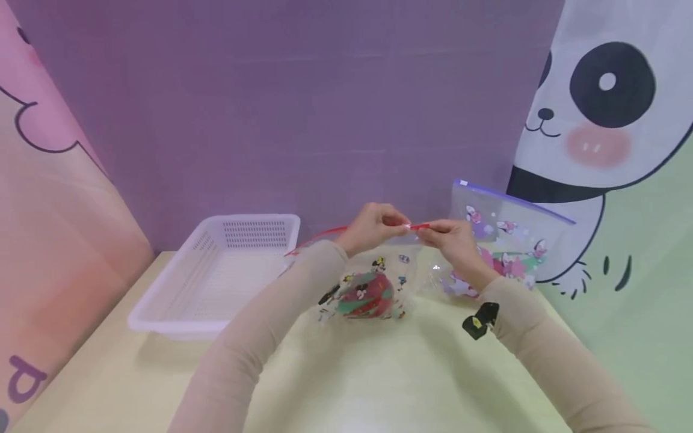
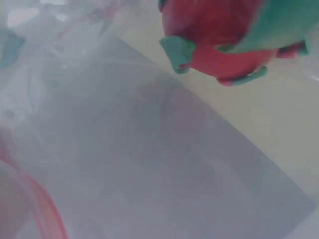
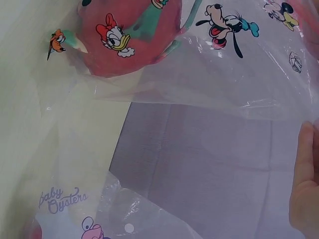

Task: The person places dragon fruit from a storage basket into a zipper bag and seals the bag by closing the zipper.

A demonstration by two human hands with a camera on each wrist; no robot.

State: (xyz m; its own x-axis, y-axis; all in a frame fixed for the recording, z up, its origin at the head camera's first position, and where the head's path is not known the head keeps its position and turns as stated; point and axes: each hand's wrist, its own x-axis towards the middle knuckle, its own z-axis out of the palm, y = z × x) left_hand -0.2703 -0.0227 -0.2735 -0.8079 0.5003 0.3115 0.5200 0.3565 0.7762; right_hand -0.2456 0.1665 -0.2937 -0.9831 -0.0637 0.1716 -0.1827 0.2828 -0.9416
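A clear slider bag (image 1: pixel 408 249) with small cartoon prints stands on the table, a red-and-green dragon fruit (image 1: pixel 365 299) inside it. On its red zip strip (image 1: pixel 329 231), my left hand (image 1: pixel 373 227) pinches near the white slider. Close beside, my right hand (image 1: pixel 453 239) pinches the strip's right end between thumb and fingers. Through the film, the left wrist view shows the dragon fruit (image 2: pixel 219 35); that hand is out of its frame. In the right wrist view, part of the right hand (image 3: pixel 304 186) shows at the edge, beside the printed bag (image 3: pixel 219 74).
Behind my right hand leans a second clear bag (image 1: pixel 506 226) with a purple zip and pink prints; something red and green shows inside. A white plastic basket (image 1: pixel 213 325) stands on the left of the table (image 1: pixel 368 379). Printed cloths (image 1: pixel 335 120) hang behind and at the sides.
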